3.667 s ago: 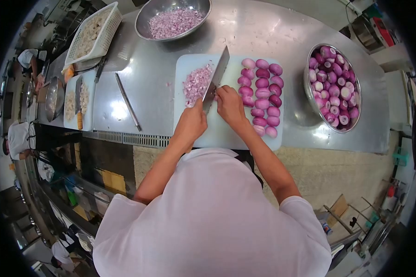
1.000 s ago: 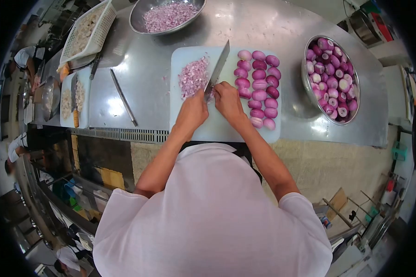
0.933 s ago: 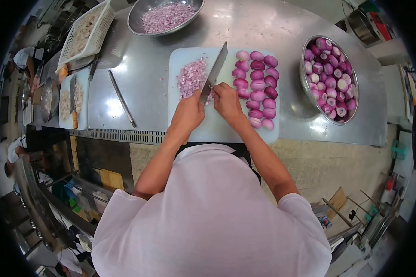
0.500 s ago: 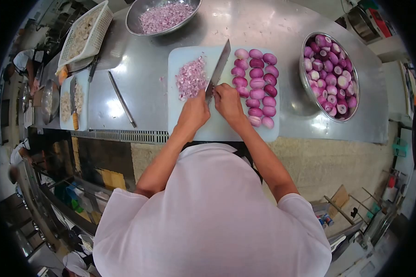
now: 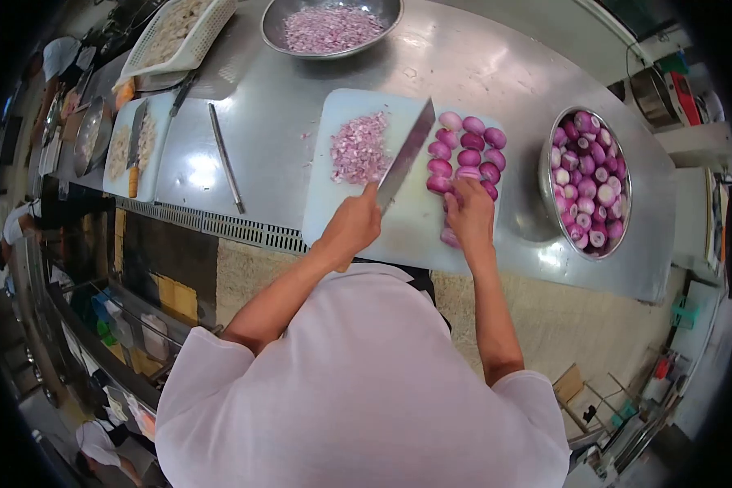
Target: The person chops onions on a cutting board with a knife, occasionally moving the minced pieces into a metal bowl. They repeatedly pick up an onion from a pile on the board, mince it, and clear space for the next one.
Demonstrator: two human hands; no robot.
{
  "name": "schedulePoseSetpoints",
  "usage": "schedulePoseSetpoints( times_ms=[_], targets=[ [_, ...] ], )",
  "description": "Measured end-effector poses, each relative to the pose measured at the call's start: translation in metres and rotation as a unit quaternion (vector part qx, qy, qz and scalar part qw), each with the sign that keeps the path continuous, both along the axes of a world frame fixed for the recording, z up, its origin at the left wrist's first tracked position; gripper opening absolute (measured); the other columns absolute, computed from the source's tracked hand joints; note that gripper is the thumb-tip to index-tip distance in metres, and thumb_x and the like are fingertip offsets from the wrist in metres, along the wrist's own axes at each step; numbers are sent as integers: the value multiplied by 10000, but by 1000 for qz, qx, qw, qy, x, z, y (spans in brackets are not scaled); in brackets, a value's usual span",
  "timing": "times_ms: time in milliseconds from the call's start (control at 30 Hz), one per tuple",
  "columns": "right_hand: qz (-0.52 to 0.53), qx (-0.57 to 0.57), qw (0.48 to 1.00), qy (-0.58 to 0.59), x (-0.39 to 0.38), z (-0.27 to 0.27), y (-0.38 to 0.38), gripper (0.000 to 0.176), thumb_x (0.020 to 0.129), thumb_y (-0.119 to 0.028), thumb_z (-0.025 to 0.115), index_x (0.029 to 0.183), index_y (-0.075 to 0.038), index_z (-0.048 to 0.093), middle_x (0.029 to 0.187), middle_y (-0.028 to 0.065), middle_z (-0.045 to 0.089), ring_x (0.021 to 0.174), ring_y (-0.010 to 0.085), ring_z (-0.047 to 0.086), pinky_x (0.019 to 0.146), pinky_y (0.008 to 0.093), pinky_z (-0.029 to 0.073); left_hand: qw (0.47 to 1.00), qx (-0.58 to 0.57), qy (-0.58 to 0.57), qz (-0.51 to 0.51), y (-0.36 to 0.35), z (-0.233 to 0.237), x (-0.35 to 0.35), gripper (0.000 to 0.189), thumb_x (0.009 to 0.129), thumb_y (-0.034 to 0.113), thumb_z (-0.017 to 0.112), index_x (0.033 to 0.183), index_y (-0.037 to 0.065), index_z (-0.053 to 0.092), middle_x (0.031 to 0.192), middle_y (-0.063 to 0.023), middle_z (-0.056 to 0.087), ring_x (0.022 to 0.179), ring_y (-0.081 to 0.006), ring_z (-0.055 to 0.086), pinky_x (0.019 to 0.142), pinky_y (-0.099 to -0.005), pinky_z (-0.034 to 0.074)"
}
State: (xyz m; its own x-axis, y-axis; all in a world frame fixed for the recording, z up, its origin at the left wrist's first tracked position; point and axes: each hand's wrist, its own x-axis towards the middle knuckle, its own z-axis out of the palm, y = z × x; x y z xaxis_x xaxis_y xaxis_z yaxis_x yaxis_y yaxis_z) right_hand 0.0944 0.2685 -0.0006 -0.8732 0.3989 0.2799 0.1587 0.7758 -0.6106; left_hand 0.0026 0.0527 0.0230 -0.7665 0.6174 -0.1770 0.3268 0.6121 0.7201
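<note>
My left hand [image 5: 355, 221] grips the handle of a wide-bladed knife [image 5: 407, 154], its blade slanting up and to the right over the white cutting board [image 5: 407, 232]. Chopped onion [image 5: 360, 148] lies in a pile on the board, left of the blade. Peeled purple onion halves [image 5: 470, 157] stand in rows along the board's right side. Over the lower part of these rows, my right hand [image 5: 470, 210] has its fingers bent together on an onion half, and it hides several others.
A metal bowl of whole peeled onions [image 5: 586, 183] stands at right; another bowl of chopped onion [image 5: 333, 31] is at the top. Left are a metal rod [image 5: 226, 159], a second board with a knife [image 5: 161, 146] and a white basket [image 5: 211, 32]. A co-worker [image 5: 59, 57] is at far left.
My right hand has moved right, from beside the blade to the onion rows. The knife, still in my left hand, has shifted slightly right. The whole view has turned and shifted.
</note>
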Motion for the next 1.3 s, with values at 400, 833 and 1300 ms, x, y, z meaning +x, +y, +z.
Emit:
schedulePoseSetpoints(
  times_ms=[400,833,1300],
  targets=[
    [46,-56,997,-7,-59,-15,-65,130,816,-39,678,931,-3,631,945,180,598,870,392,608,741,471,489,998,-30,36,40,-39,32,-26,194,908,58,541,1075,-24,487,695,-285,610,679,-481,604,613,-526,452],
    [81,-97,992,-23,-84,-17,-48,234,749,30,638,975,8,692,1085,202,645,1003,408,608,860,454,494,999,-26,-17,14,-39,5,-19,238,920,100,554,1097,-22,452,694,-303,599,735,-523,585,650,-573,425],
    [140,32,986,-82,-92,-11,-56,216,766,53,572,948,-15,666,938,158,615,894,374,585,759,476,501,999,-20,3,33,-32,13,-15,140,918,50,508,983,-74,523,735,-330,609,739,-512,606,663,-565,466]
  ],
)
